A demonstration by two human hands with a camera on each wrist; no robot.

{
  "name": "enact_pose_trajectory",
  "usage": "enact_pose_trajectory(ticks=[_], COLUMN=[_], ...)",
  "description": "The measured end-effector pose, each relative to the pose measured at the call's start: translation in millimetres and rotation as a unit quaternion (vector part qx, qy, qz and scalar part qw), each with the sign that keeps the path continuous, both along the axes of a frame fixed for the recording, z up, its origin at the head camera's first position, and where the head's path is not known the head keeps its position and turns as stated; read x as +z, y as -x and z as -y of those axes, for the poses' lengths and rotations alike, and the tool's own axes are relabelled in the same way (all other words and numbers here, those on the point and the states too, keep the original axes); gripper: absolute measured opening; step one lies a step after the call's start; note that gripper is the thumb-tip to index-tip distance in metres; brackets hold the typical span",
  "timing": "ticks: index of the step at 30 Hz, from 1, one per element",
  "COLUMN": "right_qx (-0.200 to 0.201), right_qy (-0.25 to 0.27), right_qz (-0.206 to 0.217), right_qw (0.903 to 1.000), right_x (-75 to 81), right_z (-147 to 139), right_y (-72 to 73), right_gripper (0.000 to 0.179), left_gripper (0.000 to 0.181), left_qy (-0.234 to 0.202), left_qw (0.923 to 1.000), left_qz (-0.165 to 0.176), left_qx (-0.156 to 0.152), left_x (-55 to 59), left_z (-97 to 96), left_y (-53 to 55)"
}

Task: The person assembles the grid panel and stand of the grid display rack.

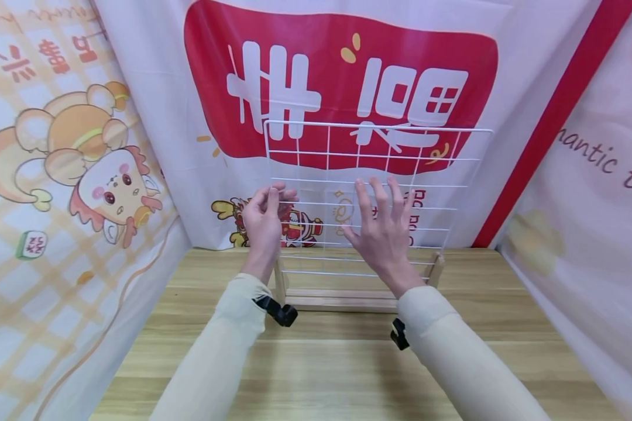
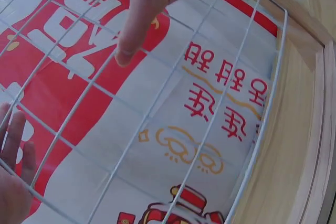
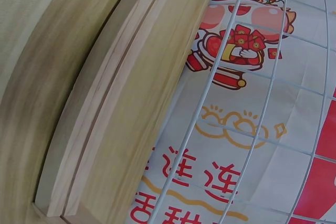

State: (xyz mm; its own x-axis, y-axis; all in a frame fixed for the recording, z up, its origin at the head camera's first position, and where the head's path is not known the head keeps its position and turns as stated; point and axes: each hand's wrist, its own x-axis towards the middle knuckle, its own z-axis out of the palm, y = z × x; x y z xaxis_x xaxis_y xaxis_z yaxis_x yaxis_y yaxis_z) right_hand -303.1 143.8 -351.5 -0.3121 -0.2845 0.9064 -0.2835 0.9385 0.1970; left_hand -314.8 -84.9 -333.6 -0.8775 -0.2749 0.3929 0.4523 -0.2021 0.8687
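Note:
A white wire grid panel (image 1: 342,181) stands upright in a light wooden base (image 1: 342,299) on the table. My left hand (image 1: 263,225) is at the panel's left edge, its thumb in front and its fingers reaching past the edge wire. In the left wrist view, those fingers (image 2: 14,145) curl by the outer wire. My right hand (image 1: 384,231) is spread before the right half of the panel, and nothing is held in it. Its thumb (image 2: 134,35) points down in the left wrist view; whether it touches the wires I cannot tell. The right wrist view shows panel and base without a hand.
Behind the panel hangs a white cloth (image 1: 153,117) with a red printed sign. Printed cloths also line the left side (image 1: 42,280) and the right side (image 1: 584,234). The wood-grain table (image 1: 326,374) extends in front of the base. Black straps sit on both wrists.

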Motion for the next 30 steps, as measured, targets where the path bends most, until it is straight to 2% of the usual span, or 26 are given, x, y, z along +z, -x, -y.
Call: enact_pose_trajectory(ticks=[4, 8, 11, 13, 14, 16, 18, 20, 22, 23, 25, 27, 30], right_qx=[0.021, 0.067, 0.09, 0.086, 0.083, 0.073, 0.085, 0.124, 0.154, 0.165, 0.186, 0.199, 0.223], right_qy=[-0.006, 0.003, 0.09, 0.191, 0.249, 0.364, 0.467, 0.544, 0.58, 0.582, 0.569, 0.546, 0.537], right_qz=[0.009, 0.012, -0.008, -0.024, -0.027, -0.003, 0.053, 0.134, 0.22, 0.259, 0.324, 0.373, 0.42], right_qw=[0.9997, 0.9977, 0.9919, 0.9775, 0.9646, 0.9284, 0.8788, 0.8192, 0.7693, 0.7531, 0.7327, 0.7233, 0.6971], right_x=[1.5, 6.3, 12.1, 18.5, 22.7, 32.8, 43.2, 52.3, 57.9, 59.5, 60.6, 59.6, 57.7], right_z=[-8.3, -25.5, -45.8, -61.2, -69.2, -84.5, -99.0, -112.6, -124.3, -129.2, -137.4, -144.7, -155.0], right_y=[-1.6, -4.4, -7.8, -10.7, -12.4, -16.8, -21.2, -24.7, -27.6, -28.6, -30.9, -33.8, -36.4], right_gripper=[0.097, 0.083, 0.066, 0.058, 0.055, 0.052, 0.049, 0.048, 0.046, 0.046, 0.047, 0.049, 0.049], left_gripper=[0.032, 0.031, 0.031, 0.032, 0.032, 0.033, 0.035, 0.035, 0.034, 0.033, 0.03, 0.026, 0.025], left_qy=[-0.029, -0.045, -0.048, -0.05, -0.051, -0.053, -0.055, -0.057, -0.056, -0.055, -0.053, -0.05, -0.045], left_qw=[0.9991, 0.9971, 0.9961, 0.9957, 0.9957, 0.9956, 0.9955, 0.9953, 0.9951, 0.995, 0.9951, 0.9954, 0.9961], left_qz=[0.008, -0.002, -0.007, -0.005, -0.004, -0.001, 0.003, 0.005, 0.007, 0.009, 0.009, 0.008, 0.007], left_qx=[0.031, 0.062, 0.073, 0.077, 0.078, 0.077, 0.077, 0.077, 0.081, 0.083, 0.083, 0.082, 0.075], left_x=[1.0, 1.1, 0.7, 0.4, 0.6, 1.0, 0.9, 0.7, 0.4, 0.2, -0.2, -2.0, -5.4], left_z=[-7.4, -11.7, -13.6, -14.2, -14.7, -15.2, -15.2, -15.2, -14.9, -14.7, -14.2, -13.6, -12.7], left_y=[-0.3, 0.7, 1.3, 1.4, 1.0, 0.0, -0.2, -0.4, -0.4, -0.6, -1.6, -2.3, -3.6])
